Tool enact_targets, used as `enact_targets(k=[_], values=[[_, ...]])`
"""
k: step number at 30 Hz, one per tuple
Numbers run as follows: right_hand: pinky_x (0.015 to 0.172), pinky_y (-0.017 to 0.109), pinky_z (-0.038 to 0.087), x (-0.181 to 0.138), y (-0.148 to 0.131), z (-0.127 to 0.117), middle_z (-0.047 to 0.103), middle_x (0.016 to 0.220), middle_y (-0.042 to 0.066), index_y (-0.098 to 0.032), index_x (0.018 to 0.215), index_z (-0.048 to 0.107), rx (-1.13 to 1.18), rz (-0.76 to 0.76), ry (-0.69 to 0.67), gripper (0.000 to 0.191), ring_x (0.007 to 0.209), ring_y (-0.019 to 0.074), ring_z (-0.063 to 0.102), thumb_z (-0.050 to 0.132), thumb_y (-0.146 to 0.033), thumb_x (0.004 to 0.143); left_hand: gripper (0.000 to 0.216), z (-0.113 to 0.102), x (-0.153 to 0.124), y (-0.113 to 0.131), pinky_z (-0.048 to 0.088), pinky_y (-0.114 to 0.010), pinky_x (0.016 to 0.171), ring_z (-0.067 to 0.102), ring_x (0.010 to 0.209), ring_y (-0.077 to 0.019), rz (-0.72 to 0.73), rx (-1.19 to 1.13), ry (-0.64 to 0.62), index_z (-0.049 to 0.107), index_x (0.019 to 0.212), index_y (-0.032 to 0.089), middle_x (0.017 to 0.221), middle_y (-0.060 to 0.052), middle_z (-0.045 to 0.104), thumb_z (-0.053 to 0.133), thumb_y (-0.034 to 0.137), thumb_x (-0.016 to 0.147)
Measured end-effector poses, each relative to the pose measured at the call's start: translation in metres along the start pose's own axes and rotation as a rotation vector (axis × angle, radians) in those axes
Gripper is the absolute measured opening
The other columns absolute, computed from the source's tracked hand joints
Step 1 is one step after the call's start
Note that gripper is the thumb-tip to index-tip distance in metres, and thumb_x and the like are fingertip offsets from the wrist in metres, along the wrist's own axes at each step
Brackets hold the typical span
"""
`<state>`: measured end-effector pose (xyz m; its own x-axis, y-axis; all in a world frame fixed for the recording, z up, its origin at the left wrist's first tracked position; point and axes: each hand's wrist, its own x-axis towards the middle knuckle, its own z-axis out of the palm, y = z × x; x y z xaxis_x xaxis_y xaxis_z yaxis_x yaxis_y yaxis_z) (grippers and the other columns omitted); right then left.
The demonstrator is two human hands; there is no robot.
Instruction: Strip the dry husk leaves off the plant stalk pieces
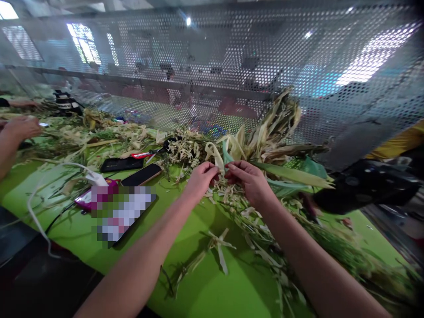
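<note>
Over the green table, my left hand is closed in a pinch, the lower end of a pale, curled corn husk strip between its fingertips. Just to the right, my right hand pinches a blue-green husk strip that rises from its fingers. The fingertips of both hands almost meet. Behind them stands a bundle of dried corn husks. A long pale-green husk lies to the right of my right hand. Below the hands rests a small husk flower on a stem.
A lit phone, a dark phone, a black case and a purple power bank with cable lie left. Perforated metal panel lines the back. Another person's hand shows far left, a black bag right.
</note>
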<state>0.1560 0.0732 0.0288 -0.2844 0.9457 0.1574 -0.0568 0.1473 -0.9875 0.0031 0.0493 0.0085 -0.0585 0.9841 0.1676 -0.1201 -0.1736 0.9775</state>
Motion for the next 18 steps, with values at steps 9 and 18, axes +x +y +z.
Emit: enact_targets(k=[9, 18], values=[[0.055, 0.025, 0.042, -0.002, -0.002, 0.007, 0.057, 0.064, -0.002, -0.016, 0.073, 0.062, -0.253, -0.062, 0.010, 0.030, 0.057, 0.0109, 0.049, 0.076, -0.041, 0.063, 0.020, -0.004, -0.002, 0.003, 0.031, -0.023, 0.053, 0.043, 0.053, -0.0102, 0.094, 0.291, -0.024, 0.056, 0.068, 0.019, 0.057, 0.003, 0.052, 0.053, 0.034, 0.081], [0.054, 0.024, 0.041, -0.004, -0.002, 0.010, 0.056, 0.061, -0.003, -0.017, 0.065, 0.060, -0.081, -0.067, 0.134, 0.020, 0.055, 0.0100, 0.049, 0.073, -0.031, 0.064, 0.018, 0.009, -0.006, 0.003, 0.042, -0.025, 0.067, 0.055, 0.067, -0.0114, -0.004, -0.118, 0.025, 0.063, 0.081, 0.017, 0.074, -0.001, 0.062, 0.067, 0.031, 0.072]])
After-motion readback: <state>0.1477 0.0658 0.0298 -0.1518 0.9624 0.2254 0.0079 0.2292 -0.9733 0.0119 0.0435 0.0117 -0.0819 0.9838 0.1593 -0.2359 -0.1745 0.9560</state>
